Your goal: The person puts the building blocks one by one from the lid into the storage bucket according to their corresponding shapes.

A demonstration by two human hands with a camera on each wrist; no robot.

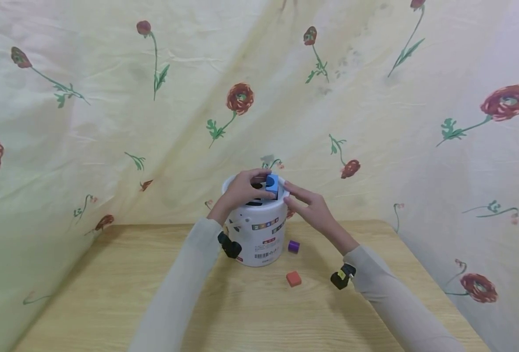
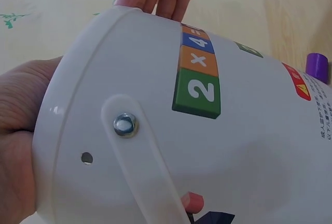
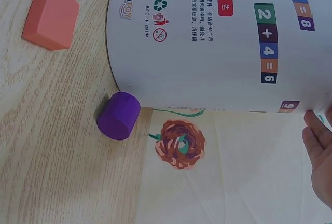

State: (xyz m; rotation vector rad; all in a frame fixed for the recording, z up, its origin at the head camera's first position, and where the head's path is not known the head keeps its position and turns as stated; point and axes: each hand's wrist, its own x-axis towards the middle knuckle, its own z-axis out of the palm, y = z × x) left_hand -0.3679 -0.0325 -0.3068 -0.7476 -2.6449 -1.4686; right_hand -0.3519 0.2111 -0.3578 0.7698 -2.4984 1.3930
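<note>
A white toy bucket (image 1: pixel 246 239) with printed sums on its side stands upright near the back of the table. Over its mouth my left hand (image 1: pixel 238 189) pinches a blue block (image 1: pixel 272 184) with a dark round mark, thumb on the near side and fingers behind. Several dark shapes show inside the bucket past the hand. On the bucket's right, my right hand (image 1: pixel 315 209) rests its fingertips at the rim, fingers fairly straight. The left wrist view shows the bucket wall and a handle (image 2: pixel 148 167) bolted to it; the block is hidden there.
A purple cylinder (image 3: pixel 118 116) lies on the wooden table (image 1: pixel 123 288) close to the bucket's base. Nearer the front is a red block (image 1: pixel 293 278). A flower-printed cloth (image 1: pixel 189 122) hangs behind the table and along its sides.
</note>
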